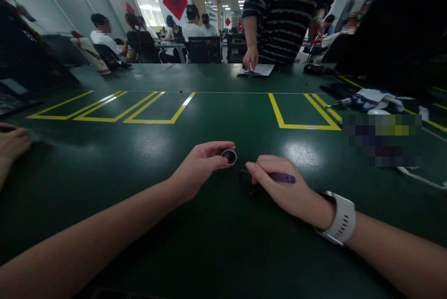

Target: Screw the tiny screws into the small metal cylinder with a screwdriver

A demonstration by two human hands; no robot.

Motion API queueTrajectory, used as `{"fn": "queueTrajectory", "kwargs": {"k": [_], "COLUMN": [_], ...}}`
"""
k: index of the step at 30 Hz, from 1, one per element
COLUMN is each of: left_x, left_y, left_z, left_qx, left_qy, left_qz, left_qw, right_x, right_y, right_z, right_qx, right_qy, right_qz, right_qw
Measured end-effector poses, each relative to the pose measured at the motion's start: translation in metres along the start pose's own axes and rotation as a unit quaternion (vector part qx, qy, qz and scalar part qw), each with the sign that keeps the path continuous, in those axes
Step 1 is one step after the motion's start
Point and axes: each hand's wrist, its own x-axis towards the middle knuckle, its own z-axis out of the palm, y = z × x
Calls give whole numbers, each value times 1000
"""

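Near the middle of the green table (139,243), my left hand (199,168) pinches a small round metal part (229,156) with a pale rim and a dark hollow inside. Fingers and thumb grip it from its left side. To the right, my right hand (279,185) is closed around a slim screwdriver (284,178) with a dark purple handle. Its thin shaft points left towards the round part, apart from it. Just below that shaft lies a tiny dark piece (251,192), too small to name.
Yellow tape outlines (150,122) mark the table. At right are a glove (377,98), a tool with a metal shaft (340,103) and a white cable (422,180). Across the table, a person in a striped top (286,10) touches a clipboard (258,70). Another person's hand (14,143) is at left.
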Motion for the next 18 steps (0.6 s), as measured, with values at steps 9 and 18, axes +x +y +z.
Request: {"fn": "queueTrajectory", "kwargs": {"k": [9,18], "left_x": [1,-2], "left_y": [-5,-14], "left_z": [1,0], "left_qx": [-8,76], "left_qy": [11,-12], "left_qz": [16,67], "left_qw": [1000,995], "right_x": [-9,-13], "right_y": [-3,-7], "right_z": [-1,2], "right_qx": [16,-68], "right_qy": [103,42], "right_qz": [-162,-205], "right_qw": [981,975]}}
